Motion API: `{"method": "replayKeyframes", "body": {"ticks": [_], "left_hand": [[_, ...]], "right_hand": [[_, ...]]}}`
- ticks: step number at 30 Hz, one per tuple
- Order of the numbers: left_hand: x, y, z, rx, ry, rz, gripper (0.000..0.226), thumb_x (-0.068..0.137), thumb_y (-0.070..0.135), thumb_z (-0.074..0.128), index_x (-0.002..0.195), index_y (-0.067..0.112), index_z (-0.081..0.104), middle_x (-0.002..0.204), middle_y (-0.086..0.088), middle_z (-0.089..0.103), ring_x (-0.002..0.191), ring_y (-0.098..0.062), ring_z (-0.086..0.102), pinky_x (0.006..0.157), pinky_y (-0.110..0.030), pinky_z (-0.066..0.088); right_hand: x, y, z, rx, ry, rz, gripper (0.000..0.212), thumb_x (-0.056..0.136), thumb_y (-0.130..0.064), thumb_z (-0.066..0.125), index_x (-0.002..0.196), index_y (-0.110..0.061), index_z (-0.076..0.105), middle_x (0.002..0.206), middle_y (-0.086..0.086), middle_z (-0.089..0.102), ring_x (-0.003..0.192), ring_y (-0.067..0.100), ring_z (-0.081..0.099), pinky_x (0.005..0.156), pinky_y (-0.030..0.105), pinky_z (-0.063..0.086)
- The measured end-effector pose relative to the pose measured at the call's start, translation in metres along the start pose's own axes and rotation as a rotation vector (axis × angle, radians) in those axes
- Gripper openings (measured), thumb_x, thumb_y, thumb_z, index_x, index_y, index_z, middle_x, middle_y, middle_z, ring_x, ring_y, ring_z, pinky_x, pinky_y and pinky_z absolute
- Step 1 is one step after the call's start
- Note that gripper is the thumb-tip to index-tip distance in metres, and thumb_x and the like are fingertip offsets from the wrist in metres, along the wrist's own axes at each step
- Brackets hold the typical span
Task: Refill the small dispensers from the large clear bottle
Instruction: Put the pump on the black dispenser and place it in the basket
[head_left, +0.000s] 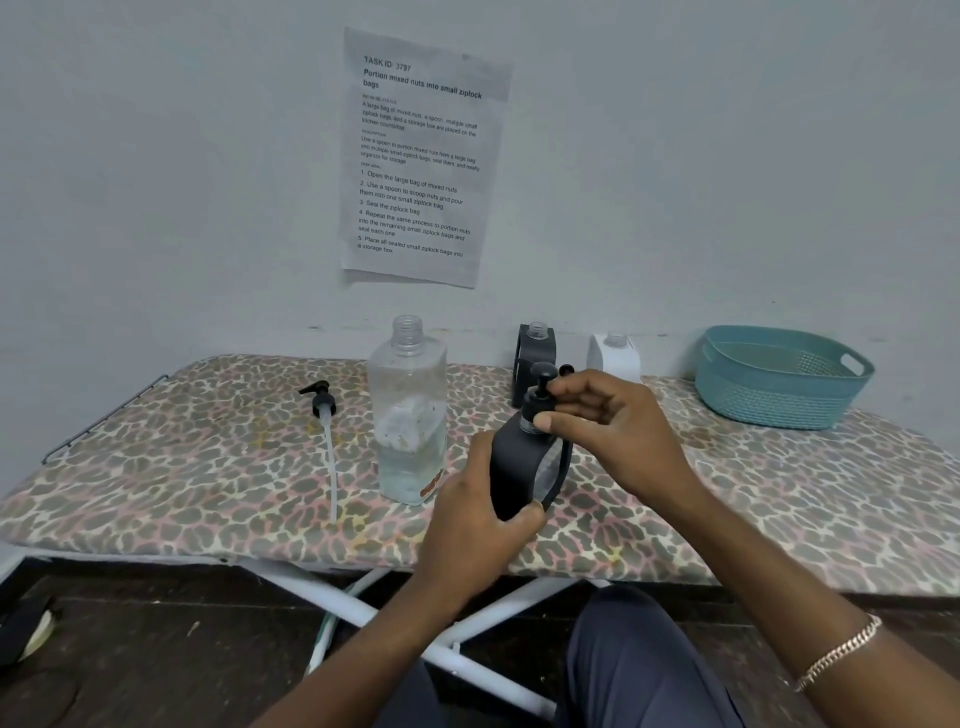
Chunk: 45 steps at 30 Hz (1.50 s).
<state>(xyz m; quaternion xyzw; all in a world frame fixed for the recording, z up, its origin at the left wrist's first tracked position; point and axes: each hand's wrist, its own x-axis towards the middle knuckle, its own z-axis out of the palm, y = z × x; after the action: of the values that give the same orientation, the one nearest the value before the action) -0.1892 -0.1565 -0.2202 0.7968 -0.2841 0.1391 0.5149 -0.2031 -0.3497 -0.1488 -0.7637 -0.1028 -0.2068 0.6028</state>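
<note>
Left hand wraps the black dispenser mid-board, and right hand pinches its pump collar. The large clear bottle stands uncapped at its nine o'clock. Two capless dispensers wait at twelve and one, probably unfilled yet.

uncapped clear bottle upright, part full; black dispenser tilted beside it

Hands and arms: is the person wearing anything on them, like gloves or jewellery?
The left hand and the right hand are bare, with no gloves and no rings that show. No sleeves reach into view. The right wrist wears a thin, gold-coloured chain bracelet. There is no watch.
</note>
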Motion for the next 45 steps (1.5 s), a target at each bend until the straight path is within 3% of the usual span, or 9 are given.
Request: {"method": "replayKeyframes", "body": {"ticks": [6,12,17,21,26,31,35,39,45], "left_hand": [[0.001,-0.002,-0.003,-0.027,-0.032,0.001,0.056,0.081,0.032,0.075,0.125,0.045,0.044,0.087,0.008,0.065,0.077,-0.018,0.067,0.062,-0.036,0.055],[0.001,-0.003,-0.003,-0.017,-0.073,0.039,0.054,0.082,0.033,0.074,0.124,0.043,0.042,0.078,0.004,0.064,0.068,-0.018,0.065,0.056,-0.036,0.053],[0.002,-0.003,-0.004,-0.028,-0.071,0.024,0.052,0.082,0.033,0.074,0.123,0.041,0.043,0.078,0.005,0.063,0.065,-0.015,0.063,0.053,-0.03,0.051],[0.003,-0.003,-0.005,-0.029,-0.071,0.029,0.054,0.082,0.033,0.075,0.124,0.042,0.042,0.082,0.005,0.066,0.073,-0.015,0.067,0.06,-0.033,0.055],[0.004,-0.004,-0.004,-0.026,-0.07,0.027,0.055,0.083,0.034,0.076,0.125,0.044,0.042,0.087,0.008,0.068,0.078,-0.014,0.069,0.063,-0.033,0.056],[0.003,-0.004,-0.004,-0.027,-0.066,0.023,0.054,0.082,0.034,0.075,0.125,0.041,0.043,0.086,0.007,0.067,0.076,-0.014,0.069,0.059,-0.029,0.056],[0.002,-0.003,-0.004,-0.019,-0.073,0.007,0.054,0.082,0.036,0.074,0.126,0.039,0.043,0.085,0.005,0.067,0.074,-0.016,0.068,0.06,-0.037,0.057],[0.003,-0.003,-0.004,-0.026,-0.078,0.003,0.054,0.083,0.035,0.074,0.127,0.036,0.043,0.085,0.003,0.068,0.073,-0.019,0.069,0.063,-0.042,0.056],[0.002,-0.002,-0.004,-0.019,-0.074,0.008,0.052,0.082,0.036,0.074,0.123,0.039,0.042,0.086,0.002,0.069,0.074,-0.019,0.069,0.064,-0.044,0.056]], "right_hand": [[-0.002,0.0,-0.001,-0.046,-0.028,0.005,0.03,0.083,-0.011,0.089,0.11,-0.017,0.077,0.111,-0.005,0.081,0.109,0.013,0.077,0.103,0.036,0.059],[-0.006,-0.002,0.001,-0.205,0.036,0.011,0.032,0.078,-0.034,0.093,0.096,-0.03,0.068,0.107,-0.011,0.076,0.106,0.006,0.072,0.096,0.034,0.055],[-0.009,-0.001,0.008,-0.245,0.024,0.037,0.043,0.077,-0.05,0.087,0.111,-0.034,0.066,0.11,-0.015,0.073,0.107,0.004,0.07,0.097,0.035,0.056],[-0.006,-0.007,0.001,-0.104,-0.094,0.077,0.045,0.086,-0.028,0.073,0.128,-0.041,0.071,0.127,-0.013,0.074,0.124,0.007,0.067,0.112,0.044,0.05],[-0.004,-0.005,-0.003,-0.135,-0.09,0.114,0.041,0.093,-0.015,0.076,0.133,-0.023,0.074,0.125,-0.011,0.076,0.123,0.009,0.069,0.113,0.048,0.05],[-0.004,-0.007,0.007,-0.163,-0.004,0.116,0.036,0.081,-0.029,0.091,0.113,-0.024,0.076,0.11,-0.008,0.077,0.109,0.01,0.072,0.104,0.045,0.056],[-0.006,-0.008,0.017,-0.246,0.058,0.085,0.038,0.077,-0.044,0.093,0.089,-0.027,0.06,0.103,0.001,0.071,0.099,0.023,0.069,0.087,0.044,0.055],[-0.006,-0.008,0.013,-0.262,-0.032,0.123,0.034,0.084,-0.042,0.086,0.113,-0.036,0.067,0.115,-0.015,0.073,0.107,0.0,0.068,0.096,0.032,0.053],[-0.006,-0.015,-0.003,-0.075,-0.145,0.101,0.05,0.089,-0.016,0.064,0.136,-0.031,0.071,0.13,-0.014,0.074,0.127,0.005,0.065,0.109,0.032,0.048]]}}
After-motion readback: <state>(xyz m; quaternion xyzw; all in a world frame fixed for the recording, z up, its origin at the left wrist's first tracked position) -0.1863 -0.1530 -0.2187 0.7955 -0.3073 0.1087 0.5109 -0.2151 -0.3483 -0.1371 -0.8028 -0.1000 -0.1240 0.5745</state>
